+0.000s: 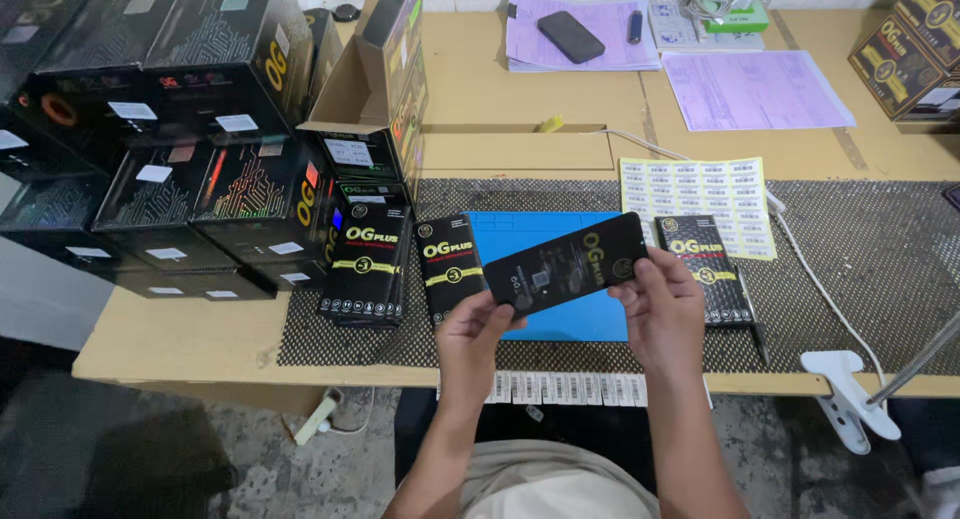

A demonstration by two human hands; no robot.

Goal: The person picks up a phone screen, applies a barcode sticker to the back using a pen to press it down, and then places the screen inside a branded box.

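Note:
Both hands hold one flat black packet [566, 262] with yellow and white print, tilted above a blue mat [590, 314]. My left hand [478, 331] grips its lower left end. My right hand [662, 307] pinches its right end. On the mat's left side lies a similar black packet [449, 266]. A thin stack of the same packets [706, 269] rests to the right of my right hand. A thicker stack of black packets [367, 264] sits further left.
Large black boxes [160, 129] are piled at the left, with an open carton [375, 99] beside them. A yellow sheet of barcode labels [700, 201], pink papers [752, 89], a dark phone [570, 36] and a white clamp [845, 394] lie around the black mesh mat [870, 279].

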